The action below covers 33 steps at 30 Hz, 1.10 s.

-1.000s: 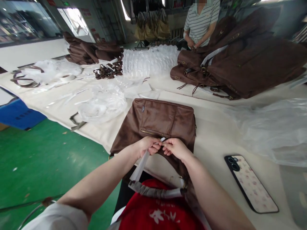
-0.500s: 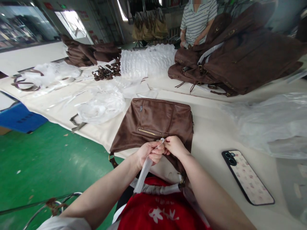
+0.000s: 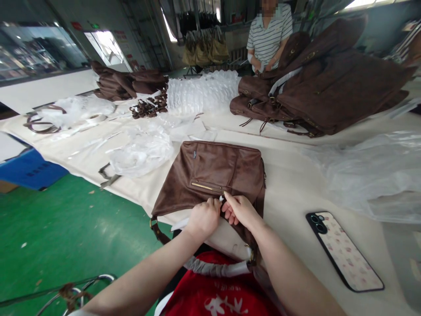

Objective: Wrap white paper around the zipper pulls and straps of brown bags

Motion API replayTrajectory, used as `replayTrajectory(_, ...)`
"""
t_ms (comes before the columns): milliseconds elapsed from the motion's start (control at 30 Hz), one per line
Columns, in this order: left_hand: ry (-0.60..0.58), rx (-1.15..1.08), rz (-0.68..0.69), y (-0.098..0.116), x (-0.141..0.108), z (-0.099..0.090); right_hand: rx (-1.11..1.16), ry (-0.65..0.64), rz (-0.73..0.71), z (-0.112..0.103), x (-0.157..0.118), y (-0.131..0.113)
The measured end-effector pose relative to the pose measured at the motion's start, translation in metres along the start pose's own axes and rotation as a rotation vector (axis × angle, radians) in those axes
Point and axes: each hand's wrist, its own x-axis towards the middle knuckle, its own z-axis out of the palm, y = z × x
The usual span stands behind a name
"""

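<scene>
Grip: left hand (image 3: 204,219) closed on one strip (image 3: 221,199), right hand (image 3: 239,211) unclear; one brown bag (image 3: 215,169).

the white strip (image 3: 180,224) is partly hidden by the hands (image 3: 204,218) — print on the blue box (image 3: 24,166) seems too blurred to read.

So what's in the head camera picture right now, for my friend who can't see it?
Two bare hands, the left hand and the right hand, work close together at the lower edge of a brown bag on a cream-covered table. A patterned phone lies to the right, with more brown bags behind.
</scene>
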Motion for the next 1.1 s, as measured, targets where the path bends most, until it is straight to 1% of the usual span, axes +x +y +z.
replayTrajectory(100, -0.01, 0.119, 0.023, 0.001, 0.001, 0.003, -0.027, 0.011, -0.021, 0.001, 0.001, 0.002)
replayTrajectory(200, -0.016, 0.18, 0.033, 0.001, 0.002, 0.004, -0.029, 0.011, -0.036, 0.003, 0.002, 0.005)
replayTrajectory(400, 0.024, 0.149, 0.037, -0.004, 0.001, 0.004, -0.008, -0.004, -0.065, 0.004, 0.004, 0.009)
replayTrajectory(433, 0.044, 0.071, 0.032, -0.007, 0.001, 0.003, -0.005, -0.008, -0.073, 0.004, 0.005, 0.01)
replayTrajectory(467, 0.064, -0.053, 0.026, -0.01, 0.001, 0.003, -0.002, -0.011, -0.079, 0.004, 0.005, 0.011)
replayTrajectory(567, 0.098, -0.492, 0.019, -0.02, 0.001, 0.0, 0.005, -0.026, -0.091, 0.004, 0.007, 0.012)
replayTrajectory(600, 0.093, -0.597, 0.019, -0.023, 0.001, -0.001, 0.007, -0.031, -0.092, 0.005, 0.007, 0.013)
replayTrajectory(700, 0.038, -0.782, -0.013, -0.024, 0.001, -0.001, 0.013, -0.047, -0.088, 0.005, 0.008, 0.013)
replayTrajectory(800, -0.064, -1.042, -0.116, -0.02, 0.003, 0.003, 0.02, -0.06, -0.075, 0.004, 0.01, 0.015)
replayTrajectory(900, -0.228, -1.312, -0.209, -0.018, 0.006, 0.004, 0.027, -0.057, -0.06, 0.003, 0.012, 0.018)
replayTrajectory(1000, -0.424, -1.516, -0.247, -0.02, 0.008, -0.001, 0.031, -0.048, -0.049, 0.003, 0.013, 0.019)
replayTrajectory(1033, -0.472, -1.57, -0.253, -0.021, 0.007, -0.004, 0.031, -0.046, -0.047, 0.004, 0.013, 0.018)
replayTrajectory(1100, -0.525, -1.664, -0.262, -0.022, 0.006, -0.009, 0.025, -0.042, -0.044, 0.004, 0.013, 0.017)
